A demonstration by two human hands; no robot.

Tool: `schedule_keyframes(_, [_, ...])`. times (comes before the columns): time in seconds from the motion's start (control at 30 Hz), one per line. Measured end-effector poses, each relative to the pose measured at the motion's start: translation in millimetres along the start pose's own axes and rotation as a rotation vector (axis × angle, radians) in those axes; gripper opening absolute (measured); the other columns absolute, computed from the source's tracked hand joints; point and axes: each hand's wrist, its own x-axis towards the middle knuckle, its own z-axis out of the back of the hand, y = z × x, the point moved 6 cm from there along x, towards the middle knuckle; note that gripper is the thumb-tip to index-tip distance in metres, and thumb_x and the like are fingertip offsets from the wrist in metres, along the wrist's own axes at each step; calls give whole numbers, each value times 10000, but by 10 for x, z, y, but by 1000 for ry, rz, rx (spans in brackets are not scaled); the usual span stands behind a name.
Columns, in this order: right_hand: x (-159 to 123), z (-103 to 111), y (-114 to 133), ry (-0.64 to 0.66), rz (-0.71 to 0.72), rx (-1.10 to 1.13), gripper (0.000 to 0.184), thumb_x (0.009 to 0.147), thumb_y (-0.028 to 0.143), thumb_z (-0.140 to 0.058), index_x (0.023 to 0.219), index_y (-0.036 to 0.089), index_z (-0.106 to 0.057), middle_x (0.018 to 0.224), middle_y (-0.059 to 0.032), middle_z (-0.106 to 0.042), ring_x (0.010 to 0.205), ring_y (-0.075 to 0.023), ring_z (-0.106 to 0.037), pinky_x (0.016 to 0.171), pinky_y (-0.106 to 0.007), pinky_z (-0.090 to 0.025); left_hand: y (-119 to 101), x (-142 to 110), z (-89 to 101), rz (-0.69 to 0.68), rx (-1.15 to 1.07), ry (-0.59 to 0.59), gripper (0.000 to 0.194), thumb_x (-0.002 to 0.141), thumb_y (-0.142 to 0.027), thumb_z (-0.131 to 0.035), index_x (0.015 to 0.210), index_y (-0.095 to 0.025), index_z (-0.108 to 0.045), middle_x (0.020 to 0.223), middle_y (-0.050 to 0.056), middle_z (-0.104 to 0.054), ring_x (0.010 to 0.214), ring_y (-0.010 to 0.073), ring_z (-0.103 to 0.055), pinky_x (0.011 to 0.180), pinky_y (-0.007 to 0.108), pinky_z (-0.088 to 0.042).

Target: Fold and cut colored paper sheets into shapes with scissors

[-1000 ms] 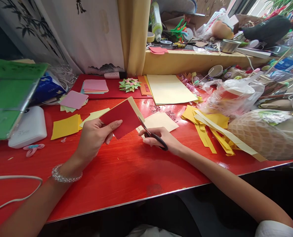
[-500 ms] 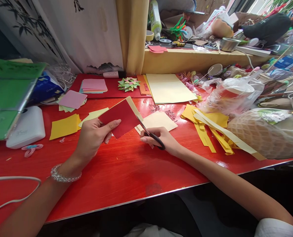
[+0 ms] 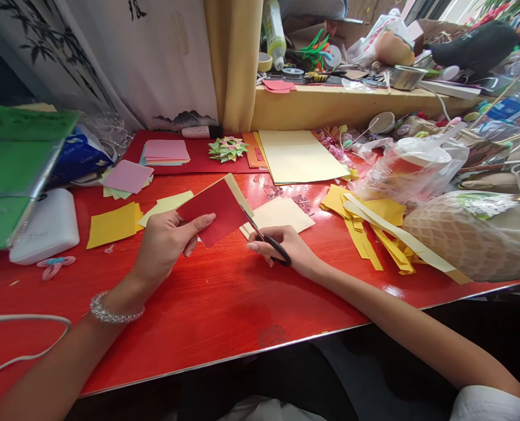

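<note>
My left hand (image 3: 165,242) pinches a dark red paper square (image 3: 216,210) backed by a cream sheet, thumb on top, holding it tilted above the red table (image 3: 224,310). My right hand (image 3: 281,248) grips black-handled scissors (image 3: 268,240). Their blades point up-left and meet the right edge of the red square. A silver bracelet (image 3: 113,310) circles my left wrist.
Yellow paper strips (image 3: 374,234) and offcuts lie right of my hands. Cream sheets (image 3: 299,155), coloured paper stacks (image 3: 165,152), a folded paper flower (image 3: 228,148) lie behind. A white device (image 3: 44,225), green sheet (image 3: 9,169) and cable (image 3: 23,333) sit left. Bags (image 3: 470,234) crowd the right.
The scissors have crept slightly further along the red square's right edge. Both hands stay almost in place.
</note>
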Motion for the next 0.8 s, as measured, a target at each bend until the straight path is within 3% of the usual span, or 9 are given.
schedule_keyframes(0.13, [-5,5,10,-12,6,-11,295,736,447,-630,768,155,-599,494,49,-447,458,-87,-426,478,-239,-298,-16,-21,-52,26,23,44,553,696,-351,-674,304,-169,-327,284,-50,-285,315,41,-255,384,242,-251])
schedule_keyframes(0.8, [4,2,-11,-30,-27,-17,371,708,522,-622,654,165,-533,495,50,-453,451,-83,-436,494,-232,-336,87,-33,-171,92,-64,129,546,708,-376,-648,328,-179,-310,281,-49,-272,316,46,-224,368,240,-205])
